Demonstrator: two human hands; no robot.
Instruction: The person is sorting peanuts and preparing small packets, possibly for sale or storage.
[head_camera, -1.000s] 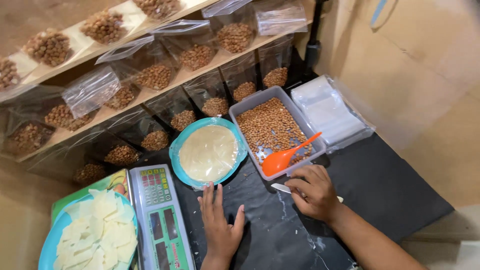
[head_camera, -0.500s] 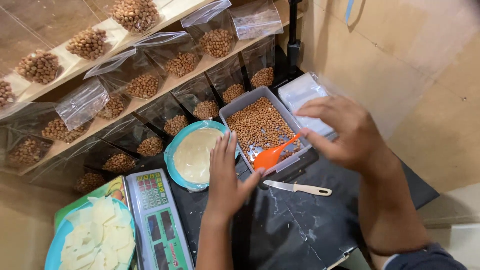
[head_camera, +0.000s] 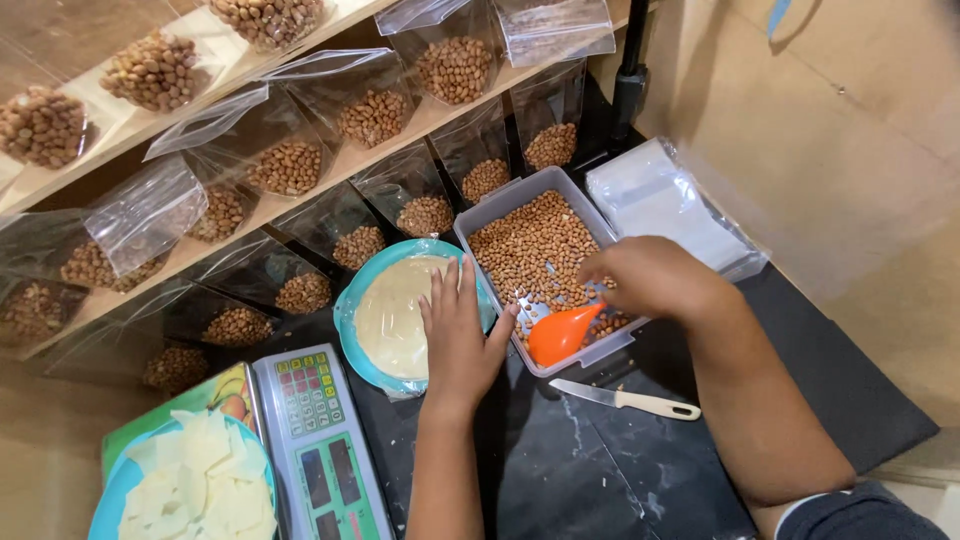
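Two bare hands at work near the middle of the frame, over a dark bench (head_camera: 600, 470). Left hand (head_camera: 460, 335) laid flat, fingers spread apart, palm down on the right edge of a round blue plate (head_camera: 350, 310) covered with a pale flat disc (head_camera: 395, 315); gripping nothing. Right hand (head_camera: 650, 280) curled over the lower right corner of a grey rectangular tray (head_camera: 480, 215) filled with peanuts (head_camera: 530, 250), fingers closed on the handle of an orange scoop (head_camera: 560, 333), its bowl resting at the tray's lower edge. Just below the tray, a small knife (head_camera: 625, 400) with a pale handle lying flat on the bench, apart from both hands. At upper right, beside the tray, a stack of clear plastic bags (head_camera: 660, 200). Lower left: a digital scale (head_camera: 315, 440) with a coloured keypad, and left of it a blue dish (head_camera: 105, 500) heaped with pale flat pieces (head_camera: 200, 480). Across the upper left, slanted wooden shelves (head_camera: 300, 195) lined with clear zip bags (head_camera: 150, 215) each holding a portion of peanuts; a further row of such bags standing just behind the plate and tray
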